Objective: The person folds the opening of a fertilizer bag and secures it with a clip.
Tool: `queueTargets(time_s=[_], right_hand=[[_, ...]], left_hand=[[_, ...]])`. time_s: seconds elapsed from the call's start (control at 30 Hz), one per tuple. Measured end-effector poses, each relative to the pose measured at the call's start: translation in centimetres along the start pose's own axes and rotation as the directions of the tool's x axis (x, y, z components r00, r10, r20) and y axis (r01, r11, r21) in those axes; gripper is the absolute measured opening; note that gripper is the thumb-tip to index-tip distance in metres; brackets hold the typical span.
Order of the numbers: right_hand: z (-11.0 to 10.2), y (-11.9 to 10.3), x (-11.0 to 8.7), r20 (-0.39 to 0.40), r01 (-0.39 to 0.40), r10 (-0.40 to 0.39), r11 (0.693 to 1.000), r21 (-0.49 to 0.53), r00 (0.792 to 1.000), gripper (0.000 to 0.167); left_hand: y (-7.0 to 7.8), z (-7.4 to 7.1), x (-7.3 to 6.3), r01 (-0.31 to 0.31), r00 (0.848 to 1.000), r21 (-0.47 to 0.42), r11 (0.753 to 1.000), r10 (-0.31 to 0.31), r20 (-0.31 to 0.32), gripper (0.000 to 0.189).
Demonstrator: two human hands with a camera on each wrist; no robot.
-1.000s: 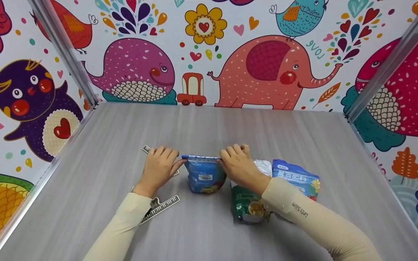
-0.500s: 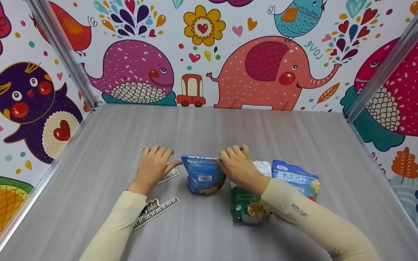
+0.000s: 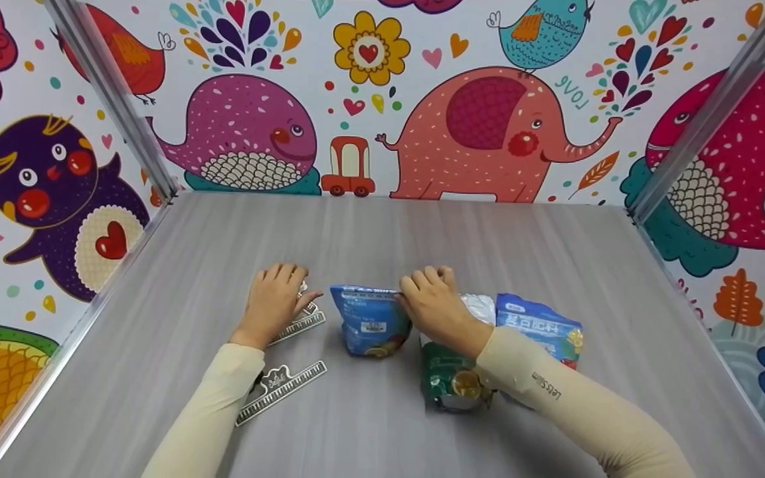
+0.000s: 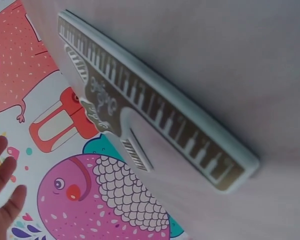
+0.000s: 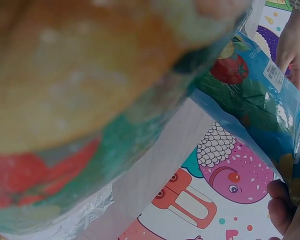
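A small blue packaged-food bag (image 3: 372, 322) stands upright mid-table, a barcode label facing me. My right hand (image 3: 439, 299) pinches its top right corner; in the right wrist view this bag (image 5: 270, 95) shows a tomato picture. Left of the bag, my left hand (image 3: 273, 302) holds nothing, fingers spread and thumb out. Below that hand lies a clip (image 3: 299, 326) with a piano-key pattern, partly hidden by it. The left wrist view shows this clip (image 4: 155, 100) on the table. Nearer me, beside the left sleeve, is a second piano-key clip (image 3: 283, 392).
A green bag (image 3: 452, 378) with a silver top stands under my right forearm, partly covered. Right of it is another blue bag (image 3: 542, 325) with white lettering. A cartoon-printed wall (image 3: 369, 99) and metal posts (image 3: 704, 113) border the grey table (image 3: 382, 239).
My left hand has let go of the blue bag's top left corner and moved left over the clip. My right hand keeps its pinch on the other corner.
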State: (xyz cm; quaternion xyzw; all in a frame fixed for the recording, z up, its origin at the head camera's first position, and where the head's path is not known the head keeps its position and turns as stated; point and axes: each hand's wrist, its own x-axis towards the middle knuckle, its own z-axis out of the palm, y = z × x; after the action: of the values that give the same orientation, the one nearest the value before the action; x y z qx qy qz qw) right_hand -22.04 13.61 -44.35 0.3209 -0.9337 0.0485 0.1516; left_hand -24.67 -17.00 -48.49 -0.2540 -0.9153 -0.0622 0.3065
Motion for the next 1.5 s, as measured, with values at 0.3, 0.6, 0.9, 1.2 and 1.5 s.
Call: queueTargets(time_s=[0.3,0.6,0.9,1.2,1.5], right_hand=[[0.2,0.1,-0.1,-0.089,0.044,-0.047,0.998,-0.034,0.995,0.018],[0.4,0.2,-0.3,-0.081,0.040,-0.039,0.999,0.012,0.996,0.018],[0.3,0.1,-0.3,-0.058,0.029,-0.028,1.000,0.009,0.998,0.017],[0.3,0.1,-0.1,-0.075,0.028,-0.029,1.000,-0.012,0.997,0.018],[0.4,0.2,-0.1,-0.091,0.029,-0.031,0.999,-0.021,0.995,0.018]], left_hand=[[-0.8,1.2,0.0,0.090,0.995,0.029,0.996,-0.091,0.047,0.049],[-1.1,2.0,0.0,0.147,0.979,0.019,0.989,-0.148,0.141,0.049],[-1.4,2.3,0.1,0.188,0.939,-0.012,0.982,-0.176,0.294,0.057],[-2.3,2.4,0.4,0.228,0.858,-0.018,0.974,-0.192,0.477,0.069],[-2.5,3.0,0.1,0.250,0.827,-0.049,0.967,-0.187,0.531,0.076]])
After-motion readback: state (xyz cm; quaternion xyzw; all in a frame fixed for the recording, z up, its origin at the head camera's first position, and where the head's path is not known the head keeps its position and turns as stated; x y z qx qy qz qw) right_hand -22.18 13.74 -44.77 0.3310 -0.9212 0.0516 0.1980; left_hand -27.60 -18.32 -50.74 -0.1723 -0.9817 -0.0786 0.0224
